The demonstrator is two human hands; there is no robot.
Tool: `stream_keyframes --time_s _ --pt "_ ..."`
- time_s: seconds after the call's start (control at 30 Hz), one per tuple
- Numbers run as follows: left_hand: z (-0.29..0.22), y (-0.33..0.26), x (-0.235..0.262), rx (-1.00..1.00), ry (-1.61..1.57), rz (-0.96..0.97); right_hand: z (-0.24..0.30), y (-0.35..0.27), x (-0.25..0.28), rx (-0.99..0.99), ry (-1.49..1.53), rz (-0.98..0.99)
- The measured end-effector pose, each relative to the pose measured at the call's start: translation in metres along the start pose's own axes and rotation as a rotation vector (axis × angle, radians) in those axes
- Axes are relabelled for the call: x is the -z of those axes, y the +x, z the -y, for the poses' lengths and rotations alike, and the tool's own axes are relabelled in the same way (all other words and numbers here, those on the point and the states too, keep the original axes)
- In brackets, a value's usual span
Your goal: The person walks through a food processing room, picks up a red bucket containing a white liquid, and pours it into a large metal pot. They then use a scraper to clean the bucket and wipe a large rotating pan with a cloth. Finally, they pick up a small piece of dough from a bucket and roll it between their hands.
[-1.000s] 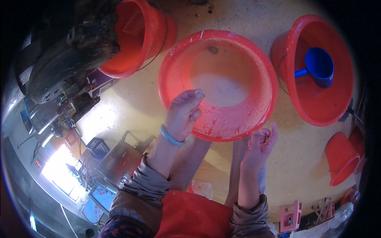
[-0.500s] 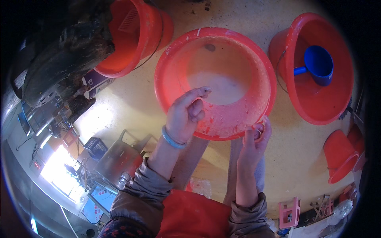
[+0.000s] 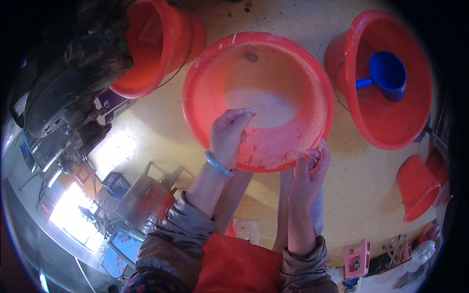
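Note:
A large red plastic basin (image 3: 195,73) stands in front of me, with cloudy whitish liquid (image 3: 264,105) in its bottom and a small dark round spot (image 3: 250,57) at its far side. My left hand (image 3: 228,139), a pale blue bangle (image 3: 218,164) on its wrist, is over the basin's near left part. Its fingers are curled, thumb and forefinger pressed together. Close to the near right rim is my right hand (image 3: 310,168), fingers bent to the thumb in a pinch. Anything between the fingers of either hand is too small to make out. Reddish bits cling to the basin's near wall.
To the right stands a red bucket (image 3: 356,97) holding a blue dipper (image 3: 387,75). Another red bucket (image 3: 168,53) is at the far left, beside a dark bulky object (image 3: 73,83). A smaller red bucket (image 3: 415,188) lies tipped at right, above a pink stool (image 3: 356,259).
My left hand has turned, its forefinger drawn in from a more outstretched pose to meet the thumb. The right hand keeps its pinch near the rim. The whole view has shifted slightly.

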State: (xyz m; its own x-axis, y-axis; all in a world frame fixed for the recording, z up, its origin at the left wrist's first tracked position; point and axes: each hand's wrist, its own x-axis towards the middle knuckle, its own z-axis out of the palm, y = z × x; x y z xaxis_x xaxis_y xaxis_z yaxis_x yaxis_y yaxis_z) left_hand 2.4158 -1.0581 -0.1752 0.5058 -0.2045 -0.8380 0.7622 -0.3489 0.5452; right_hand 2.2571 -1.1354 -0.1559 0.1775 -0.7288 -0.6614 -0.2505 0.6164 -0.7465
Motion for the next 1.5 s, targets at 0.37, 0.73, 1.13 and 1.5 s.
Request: stream_keyframes --time_s 0.37,0.73,1.13,1.5 --pt "0.059 0.113 -0.013 -0.488 1.068 -0.114 0.002 -0.001 0.005 -0.058 -0.014 -0.015" --pt "0.058 0.215 -0.052 -0.168 0.429 -0.007 0.004 0.001 0.01 -0.104 0.002 -0.011" --pt "0.067 0.257 -0.058 -0.204 0.665 -0.025 0.007 0.005 0.016 -0.107 0.081 0.015" --pt "0.031 0.165 -0.062 0.041 -0.12 0.214 0.007 0.007 0.017 -0.12 0.053 0.017"
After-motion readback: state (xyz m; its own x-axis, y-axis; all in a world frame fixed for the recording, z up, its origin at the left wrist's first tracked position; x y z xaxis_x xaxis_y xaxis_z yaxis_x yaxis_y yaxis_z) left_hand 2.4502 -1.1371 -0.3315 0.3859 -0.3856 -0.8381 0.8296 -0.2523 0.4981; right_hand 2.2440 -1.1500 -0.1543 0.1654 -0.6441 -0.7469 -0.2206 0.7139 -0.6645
